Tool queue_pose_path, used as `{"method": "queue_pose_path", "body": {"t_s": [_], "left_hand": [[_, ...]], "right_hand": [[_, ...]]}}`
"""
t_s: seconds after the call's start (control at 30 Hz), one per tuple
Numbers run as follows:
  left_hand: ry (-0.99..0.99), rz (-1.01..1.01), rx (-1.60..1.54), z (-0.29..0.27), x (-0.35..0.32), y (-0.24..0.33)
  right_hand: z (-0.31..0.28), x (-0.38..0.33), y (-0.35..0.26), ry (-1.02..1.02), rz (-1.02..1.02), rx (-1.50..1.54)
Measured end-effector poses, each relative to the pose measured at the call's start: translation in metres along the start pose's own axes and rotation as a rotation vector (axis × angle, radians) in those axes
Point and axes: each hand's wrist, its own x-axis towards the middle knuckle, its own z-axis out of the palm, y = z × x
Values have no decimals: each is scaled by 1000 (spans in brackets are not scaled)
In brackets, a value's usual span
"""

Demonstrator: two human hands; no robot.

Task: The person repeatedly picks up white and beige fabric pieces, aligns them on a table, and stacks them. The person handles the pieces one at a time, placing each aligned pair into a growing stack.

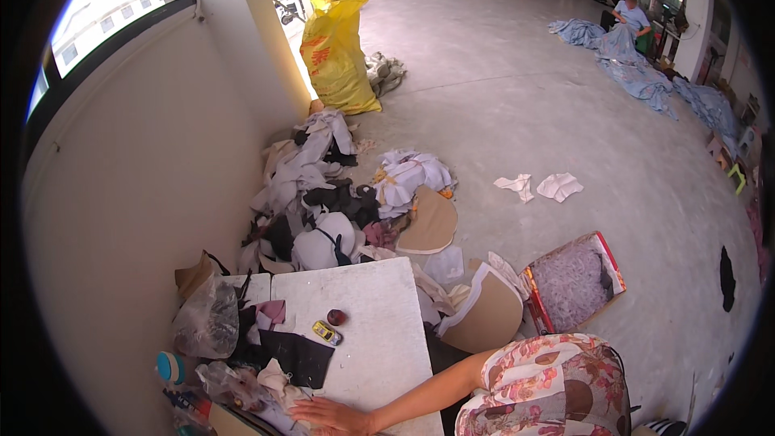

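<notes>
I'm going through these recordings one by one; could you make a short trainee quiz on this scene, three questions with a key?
1. Which toy lies on the white tabletop?
(a) a doll
(b) a yellow car
(c) a teddy bear

2. True or false: the red-edged box on the floor is closed.

3. Fill in the blank: the visible hand is beside a crumpled piece of pale ____.

Key:
1. b
2. False; it is open, showing pale shredded-looking filling.
3. cloth
</notes>
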Motion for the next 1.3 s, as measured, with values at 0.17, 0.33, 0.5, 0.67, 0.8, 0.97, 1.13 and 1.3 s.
{"method": "queue_pose_path", "body": {"t_s": [0.17, 0.33, 0.5, 0.67, 0.8, 0.97, 1.13, 1.3], "left_hand": [[9, -4, -5, -1, -1, 1], [34, -17, -19, 0, -2, 3], [52, -22, -37, 0, -2, 4], [64, -11, -47, -2, 0, 1], [68, -4, -52, -1, 1, 1], [78, -6, -58, -3, 3, -1], [90, 2, -61, -6, 5, -3], [117, 21, -90, -10, 7, 0]], "right_hand": [[-2, 0, -3, 15, 39, 2], [-2, -3, -3, -51, 78, 26], [-6, -3, -2, -106, 87, 52], [3, 4, -6, 32, -5, 29], [0, 2, -2, 30, 20, 41], [5, 0, 3, 33, 3, 0], [5, -2, 2, 25, 30, -11], [-1, -2, 6, -19, 62, 15]]}}
